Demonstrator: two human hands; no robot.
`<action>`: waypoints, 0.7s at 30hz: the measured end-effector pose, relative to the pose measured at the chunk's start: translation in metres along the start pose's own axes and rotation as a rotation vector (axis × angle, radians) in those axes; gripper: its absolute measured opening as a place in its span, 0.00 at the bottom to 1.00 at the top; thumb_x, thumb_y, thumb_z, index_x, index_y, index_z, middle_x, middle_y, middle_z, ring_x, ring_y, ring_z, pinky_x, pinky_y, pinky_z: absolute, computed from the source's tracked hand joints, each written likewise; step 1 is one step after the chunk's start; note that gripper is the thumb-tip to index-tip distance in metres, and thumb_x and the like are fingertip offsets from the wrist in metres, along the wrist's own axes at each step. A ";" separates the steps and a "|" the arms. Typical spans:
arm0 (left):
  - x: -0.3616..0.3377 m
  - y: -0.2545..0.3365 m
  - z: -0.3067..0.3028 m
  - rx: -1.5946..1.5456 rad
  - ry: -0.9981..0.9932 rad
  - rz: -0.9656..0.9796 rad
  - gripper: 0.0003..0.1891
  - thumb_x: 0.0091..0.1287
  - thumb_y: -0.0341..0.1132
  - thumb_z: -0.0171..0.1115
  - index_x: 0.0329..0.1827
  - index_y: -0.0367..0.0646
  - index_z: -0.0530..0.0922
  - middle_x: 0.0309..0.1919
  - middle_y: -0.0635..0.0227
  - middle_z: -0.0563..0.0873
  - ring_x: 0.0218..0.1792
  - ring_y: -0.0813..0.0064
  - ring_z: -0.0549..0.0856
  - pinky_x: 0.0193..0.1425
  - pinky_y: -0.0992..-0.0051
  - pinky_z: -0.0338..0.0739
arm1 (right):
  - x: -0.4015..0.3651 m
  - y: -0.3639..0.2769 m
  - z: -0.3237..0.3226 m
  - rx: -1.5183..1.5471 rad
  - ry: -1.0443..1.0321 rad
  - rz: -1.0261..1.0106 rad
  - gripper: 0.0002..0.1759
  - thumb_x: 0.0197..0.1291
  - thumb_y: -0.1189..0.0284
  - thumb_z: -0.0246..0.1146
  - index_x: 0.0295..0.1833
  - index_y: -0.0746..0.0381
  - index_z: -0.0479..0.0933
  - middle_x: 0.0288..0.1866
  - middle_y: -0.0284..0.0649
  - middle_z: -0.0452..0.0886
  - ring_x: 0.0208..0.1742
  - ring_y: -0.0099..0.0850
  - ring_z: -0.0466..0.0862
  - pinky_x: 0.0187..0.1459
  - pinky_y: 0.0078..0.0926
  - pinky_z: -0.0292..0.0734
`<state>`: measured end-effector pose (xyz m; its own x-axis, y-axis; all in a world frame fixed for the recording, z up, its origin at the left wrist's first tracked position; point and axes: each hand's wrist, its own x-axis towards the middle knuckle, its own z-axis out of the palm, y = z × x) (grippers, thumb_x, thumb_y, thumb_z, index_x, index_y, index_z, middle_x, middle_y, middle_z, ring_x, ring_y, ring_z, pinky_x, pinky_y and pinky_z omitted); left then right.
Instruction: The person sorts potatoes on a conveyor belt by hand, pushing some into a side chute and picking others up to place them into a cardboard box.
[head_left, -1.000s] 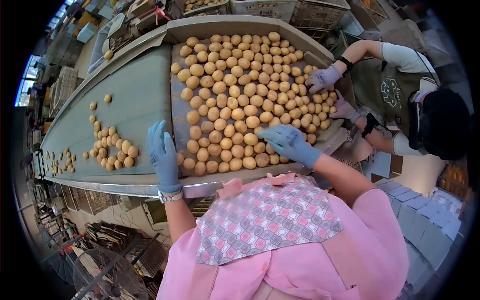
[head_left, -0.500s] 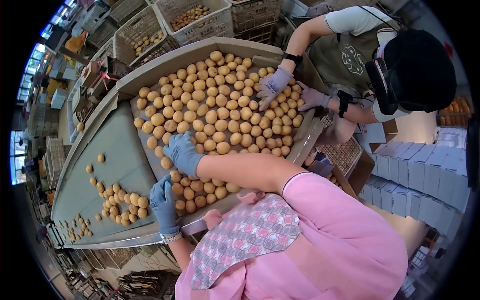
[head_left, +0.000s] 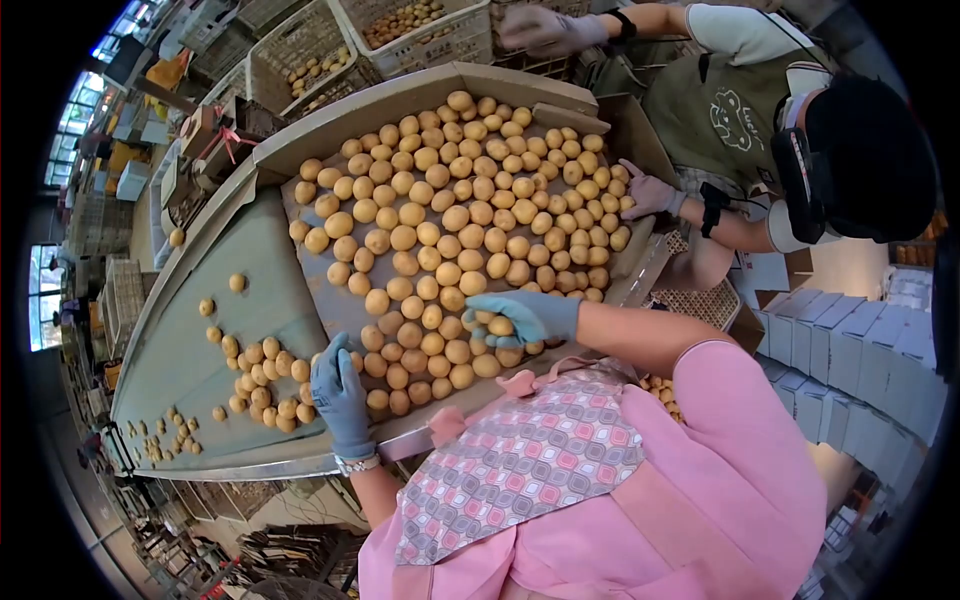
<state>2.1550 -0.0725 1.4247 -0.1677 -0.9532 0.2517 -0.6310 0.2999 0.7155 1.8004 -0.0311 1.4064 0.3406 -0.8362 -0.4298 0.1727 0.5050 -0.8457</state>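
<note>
Round yellow-tan fruits [head_left: 411,213], kind not clear, lie spread over a grey sorting tray [head_left: 315,270]. My right hand [head_left: 525,318], in a blue-grey glove, is over the near part of the tray. Its fingers curl around a couple of fruits [head_left: 499,326], palm turned partly up. My left hand [head_left: 342,395], gloved alike, rests by the near edge where the tray meets a green belt [head_left: 215,300]. Its fingers point away from me, slightly bent, with a gap at the thumb and no fruit visible in it. Loose fruits [head_left: 270,370] sit on the belt beside it.
Across the tray stands a co-worker [head_left: 735,110] in a dark apron; one gloved hand [head_left: 652,192] is at the tray's right end, the other [head_left: 545,30] over the crates. Plastic crates [head_left: 415,50] with fruit stand behind. White boxes [head_left: 850,340] are stacked at right.
My right hand has moved right and nearer to me, and now holds fruits. My left hand stays near the tray edge. One co-worker hand has left the fruits toward the crates.
</note>
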 end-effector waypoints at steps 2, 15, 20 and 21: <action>-0.001 -0.002 -0.001 -0.007 0.055 0.012 0.13 0.82 0.28 0.61 0.62 0.33 0.88 0.54 0.56 0.94 0.50 0.62 0.92 0.61 0.62 0.85 | 0.016 0.022 -0.037 0.357 -0.102 0.226 0.21 0.83 0.52 0.61 0.60 0.59 0.84 0.49 0.39 0.89 0.49 0.32 0.90 0.44 0.29 0.90; -0.007 -0.016 -0.007 -0.146 0.249 -0.104 0.15 0.83 0.28 0.60 0.67 0.34 0.86 0.57 0.58 0.93 0.58 0.65 0.90 0.67 0.66 0.84 | 0.072 0.018 0.007 -1.579 0.044 -0.844 0.34 0.75 0.58 0.68 0.82 0.55 0.73 0.86 0.43 0.73 0.80 0.40 0.76 0.79 0.54 0.69; -0.003 -0.010 -0.011 -0.108 0.256 -0.106 0.18 0.85 0.28 0.57 0.72 0.32 0.83 0.60 0.55 0.92 0.59 0.66 0.90 0.68 0.66 0.84 | 0.062 0.012 0.045 -1.399 0.376 -0.909 0.22 0.72 0.65 0.67 0.68 0.58 0.80 0.65 0.42 0.82 0.67 0.42 0.81 0.67 0.47 0.75; -0.002 -0.008 -0.013 -0.088 0.231 -0.117 0.18 0.85 0.28 0.57 0.72 0.32 0.83 0.60 0.55 0.92 0.59 0.66 0.90 0.68 0.66 0.84 | 0.064 -0.003 0.058 -1.302 0.390 -0.935 0.17 0.70 0.68 0.66 0.61 0.58 0.83 0.57 0.42 0.85 0.61 0.41 0.84 0.61 0.45 0.78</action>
<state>2.1700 -0.0720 1.4272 0.0860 -0.9504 0.2989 -0.5657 0.2004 0.7999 1.8758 -0.0739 1.3997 0.2976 -0.8302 0.4713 -0.7402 -0.5125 -0.4353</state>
